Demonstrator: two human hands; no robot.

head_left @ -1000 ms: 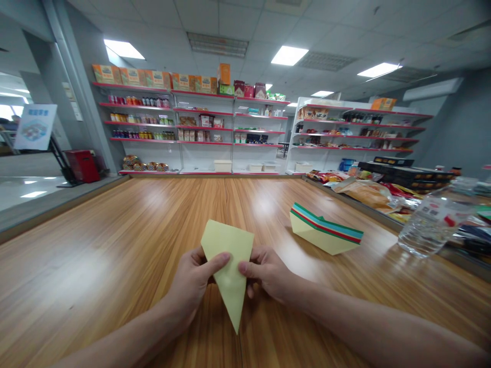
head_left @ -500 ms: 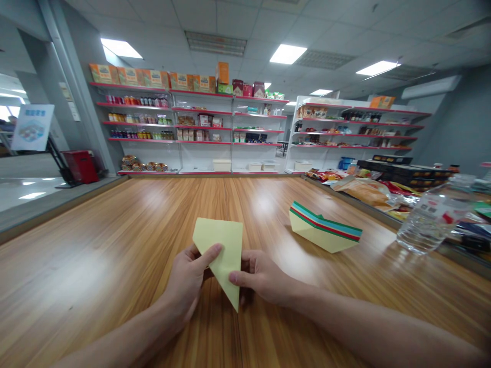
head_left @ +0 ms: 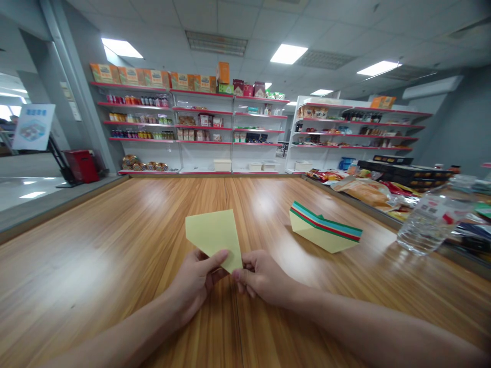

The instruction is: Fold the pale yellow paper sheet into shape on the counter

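A folded sheet of pale yellow paper (head_left: 213, 232) is held above the wooden table (head_left: 146, 235), its pointed end toward me. My left hand (head_left: 201, 276) grips its lower left edge, thumb on top and fingers underneath. At the lower tip, my right hand (head_left: 263, 278) pinches the paper between thumb and curled fingers. To the right stands a folded paper boat (head_left: 324, 230), pale yellow below with green, blue, white and red stripes along its upper edge. Neither hand touches the boat.
A clear plastic bottle (head_left: 429, 220) stands at the table's right side. Beyond it lie snack packets (head_left: 364, 191) and black boxes (head_left: 402, 171). Shelves (head_left: 203, 153) with goods line the far side. A sign (head_left: 32, 128) and a red box (head_left: 80, 166) are at the left.
The paper has turned, its top leaning left. My right hand has closed on the lower tip, and the paper's long pointed end no longer shows below the hands. The boat has stayed put.
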